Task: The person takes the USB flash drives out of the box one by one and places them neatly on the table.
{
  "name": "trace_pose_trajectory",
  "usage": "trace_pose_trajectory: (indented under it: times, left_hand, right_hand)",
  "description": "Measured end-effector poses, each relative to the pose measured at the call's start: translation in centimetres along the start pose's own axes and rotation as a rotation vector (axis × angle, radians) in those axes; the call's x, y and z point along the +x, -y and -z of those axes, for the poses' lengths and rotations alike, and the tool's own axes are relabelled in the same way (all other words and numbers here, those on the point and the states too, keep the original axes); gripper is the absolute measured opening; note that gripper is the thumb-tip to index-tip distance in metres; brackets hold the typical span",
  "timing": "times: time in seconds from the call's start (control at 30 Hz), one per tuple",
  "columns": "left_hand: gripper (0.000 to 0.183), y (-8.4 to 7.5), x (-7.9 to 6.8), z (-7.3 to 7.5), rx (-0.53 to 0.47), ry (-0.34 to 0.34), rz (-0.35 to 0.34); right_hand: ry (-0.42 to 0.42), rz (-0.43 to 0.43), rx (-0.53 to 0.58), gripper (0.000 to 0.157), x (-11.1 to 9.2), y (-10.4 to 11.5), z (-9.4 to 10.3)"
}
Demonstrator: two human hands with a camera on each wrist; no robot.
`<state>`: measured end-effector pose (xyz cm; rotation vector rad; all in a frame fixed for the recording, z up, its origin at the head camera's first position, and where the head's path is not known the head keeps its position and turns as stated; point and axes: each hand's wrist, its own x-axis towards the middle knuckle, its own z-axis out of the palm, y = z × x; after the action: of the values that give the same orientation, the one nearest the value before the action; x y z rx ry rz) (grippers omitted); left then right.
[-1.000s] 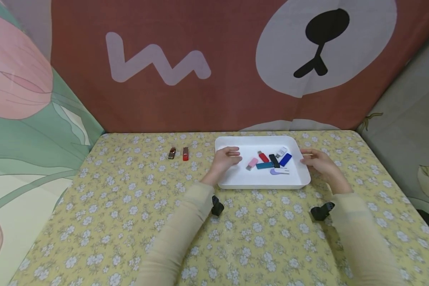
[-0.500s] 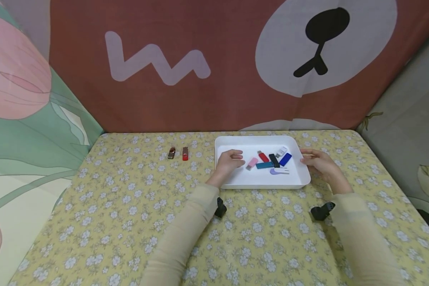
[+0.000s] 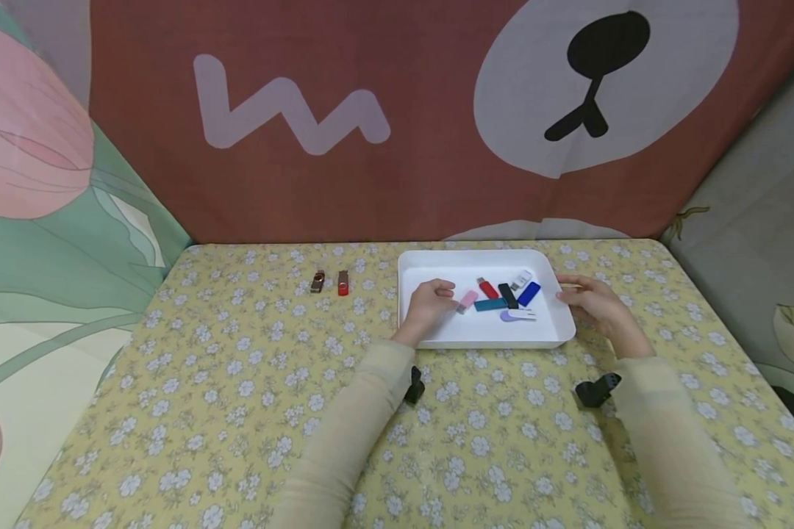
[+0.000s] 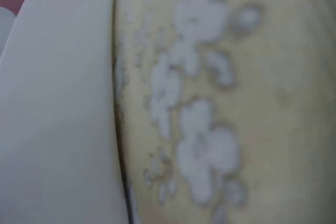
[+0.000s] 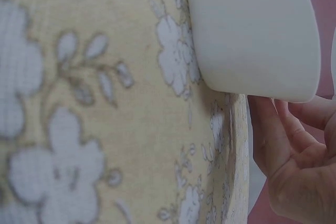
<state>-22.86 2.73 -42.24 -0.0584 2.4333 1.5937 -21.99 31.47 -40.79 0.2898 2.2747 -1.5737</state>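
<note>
In the head view a white tray (image 3: 476, 343) holds several USB sticks. My left hand (image 3: 428, 305) is over the tray's left part, fingers loosely bent and nothing in them. Its fingertips are right beside a pink USB stick (image 3: 468, 300). Further right lie a red USB stick (image 3: 487, 289), a teal one (image 3: 490, 305), a black one (image 3: 507, 296), a blue one (image 3: 529, 294), a clear-white one (image 3: 521, 280) and a white-and-lilac one (image 3: 519, 315). My right hand (image 3: 592, 300) touches the tray's right end from outside, its fingers (image 5: 270, 129) against that wall.
Left of the tray, a dark brown USB stick (image 3: 317, 281) and a red-and-metal USB stick (image 3: 343, 283) lie on the flowered yellow tablecloth (image 3: 238, 382). A printed brown curtain (image 3: 304, 191) stands behind the table's back edge. Small black wrist cameras hang below both sleeves.
My left hand has moved right, from the tray's left rim to the pink USB stick. The right hand, the tray and the USB sticks look unchanged.
</note>
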Motion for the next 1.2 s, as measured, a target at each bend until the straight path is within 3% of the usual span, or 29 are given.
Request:
trace_pose_trajectory:
  times: [0.33,0.7,1.2]
  left_hand:
    - [0.030,0.05,-0.13,-0.63,0.137,0.015,-0.055]
    - [0.033,-0.01,-0.48,-0.87,0.377,0.067,-0.138]
    - [0.029,0.03,-0.32,-1.04,0.389,0.074,-0.094]
  right_hand:
    - [-0.014,-0.019,-0.026,0.064,0.08,0.02,-0.05]
    - [-0.015,-0.036,-0.023,0.066,0.10,0.08,-0.02]
    - [-0.025,-0.027,-0.035,0.065,0.07,0.10,-0.09]
